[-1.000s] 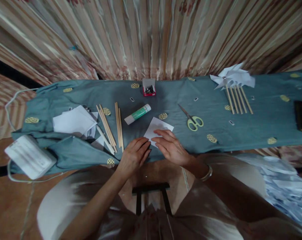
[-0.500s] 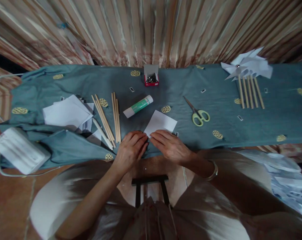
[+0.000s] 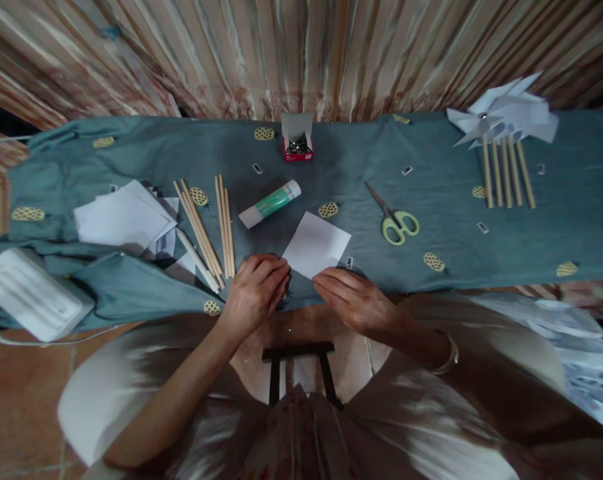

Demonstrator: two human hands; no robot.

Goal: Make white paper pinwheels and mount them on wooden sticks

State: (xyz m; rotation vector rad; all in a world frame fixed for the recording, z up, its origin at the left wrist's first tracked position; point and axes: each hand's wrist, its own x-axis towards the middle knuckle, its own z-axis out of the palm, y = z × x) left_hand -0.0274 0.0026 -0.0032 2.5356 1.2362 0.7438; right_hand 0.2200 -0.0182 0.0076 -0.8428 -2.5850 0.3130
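A white square sheet of paper (image 3: 317,243) lies turned like a diamond on the cloth in front of me. My left hand (image 3: 258,287) has its fingers bent and closed at the paper's left corner. At the near corner, my right hand (image 3: 354,298) presses its fingers together on the paper's edge, thumb hidden underneath. Just beyond the sheet lies a green-and-white glue stick (image 3: 272,203). Scissors with light green handles (image 3: 394,220) rest to the right, blades pointing away from me.
Left of my hands are thin wooden sticks (image 3: 198,227), a white pen (image 3: 197,260) and stacked white paper pieces (image 3: 121,219). An open red box of metal pins (image 3: 298,143) stands at the back. Paper pinwheels (image 3: 514,113) lie far right. A white power strip (image 3: 36,293) sits far left.
My hands have moved apart: the right slid rightward along the paper's near edge, the left shifted slightly left. More of the sheet shows. The whole view has shifted slightly.
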